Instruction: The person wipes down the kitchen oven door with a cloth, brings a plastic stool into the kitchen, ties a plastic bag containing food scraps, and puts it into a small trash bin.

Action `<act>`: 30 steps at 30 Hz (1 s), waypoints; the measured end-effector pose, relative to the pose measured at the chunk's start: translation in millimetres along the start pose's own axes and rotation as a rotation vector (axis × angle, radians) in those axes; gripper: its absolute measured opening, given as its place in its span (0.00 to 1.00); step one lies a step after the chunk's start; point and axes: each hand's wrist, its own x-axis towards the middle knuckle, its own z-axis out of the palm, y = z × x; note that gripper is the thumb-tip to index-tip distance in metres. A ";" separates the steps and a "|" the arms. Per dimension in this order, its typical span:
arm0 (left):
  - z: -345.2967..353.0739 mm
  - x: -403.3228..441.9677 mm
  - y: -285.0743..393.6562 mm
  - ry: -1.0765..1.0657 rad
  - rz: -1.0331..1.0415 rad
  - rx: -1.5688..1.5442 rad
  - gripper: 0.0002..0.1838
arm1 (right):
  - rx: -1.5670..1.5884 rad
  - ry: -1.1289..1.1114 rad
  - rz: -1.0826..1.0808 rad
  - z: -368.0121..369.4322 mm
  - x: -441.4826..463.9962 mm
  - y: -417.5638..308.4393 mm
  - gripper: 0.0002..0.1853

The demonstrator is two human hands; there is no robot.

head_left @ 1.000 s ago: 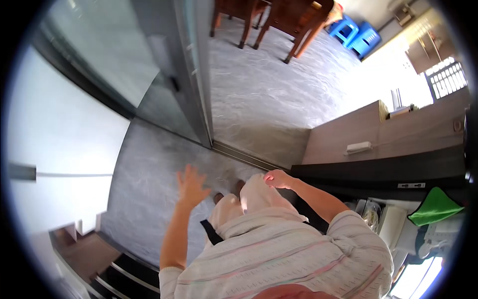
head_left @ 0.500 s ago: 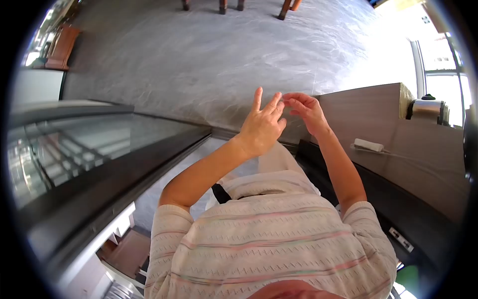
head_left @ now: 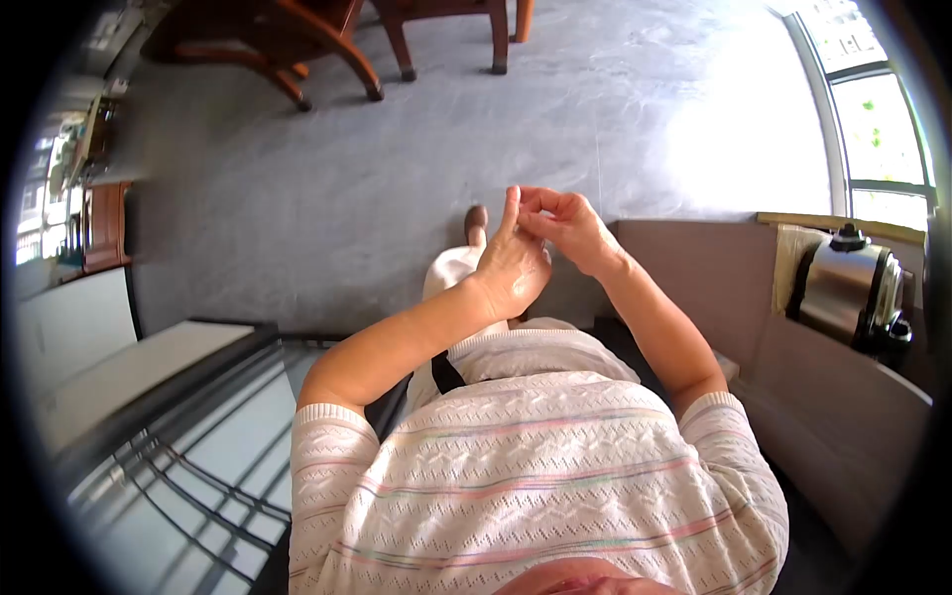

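Note:
In front of my waist my two hands meet. My left hand [head_left: 513, 275] holds one finger straight up; its other fingers are partly covered by the right hand. My right hand [head_left: 572, 230] is closed in a pinch, its thumb and fingertips touching the left hand's fingers. Whether something small sits in that pinch cannot be made out. Below the hands show my light trousers [head_left: 451, 273] and one brown shoe [head_left: 477, 217].
Wooden chairs [head_left: 337, 45] stand ahead on the grey floor [head_left: 397, 159]. A brown panelled counter [head_left: 684, 263] at right carries a shiny metal appliance [head_left: 843, 288]. Close on my left is a dark-framed glass door or case [head_left: 213, 436]. Windows [head_left: 878, 124] line the far right.
I have moved forward: the chairs and metal appliance appear nearer, and the glass frame has slid back. My right fingers have moved left onto the left hand, whose fingers looked more spread before.

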 end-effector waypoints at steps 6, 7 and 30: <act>-10.1 121.3 -94.3 -0.218 0.260 -0.095 0.12 | -0.002 0.224 -0.050 -101.8 80.1 -8.8 0.18; -12.4 144.7 -105.0 -0.237 0.293 -0.114 0.10 | 0.071 0.329 0.048 -122.1 83.6 -10.7 0.18; 24.0 696.0 -357.6 -0.627 -0.344 -0.588 0.22 | 0.017 0.509 0.326 -671.5 346.4 -169.2 0.14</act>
